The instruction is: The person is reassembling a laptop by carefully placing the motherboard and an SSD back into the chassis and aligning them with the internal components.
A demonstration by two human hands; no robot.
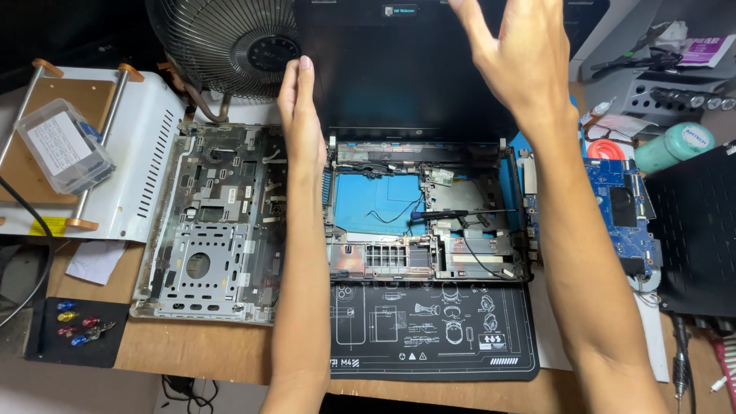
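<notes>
A stripped laptop base (429, 222) lies open on a black work mat (433, 330), its dark screen (399, 69) standing upright at the back. My left hand (300, 115) is flat against the screen's left edge, fingers straight and together. My right hand (515, 54) hovers in front of the screen's upper right part with fingers spread, holding nothing. A black screwdriver (460, 214) rests inside the base across loose black wires.
A grey laptop top cover (211, 230) lies upside down at left beside a white heating machine (130, 153). A fan (222, 42) stands behind. A blue circuit board (625, 207), a teal bottle (675, 147) and tools sit at right. Coloured screwdriver bits (77, 326) lie on a small black pad.
</notes>
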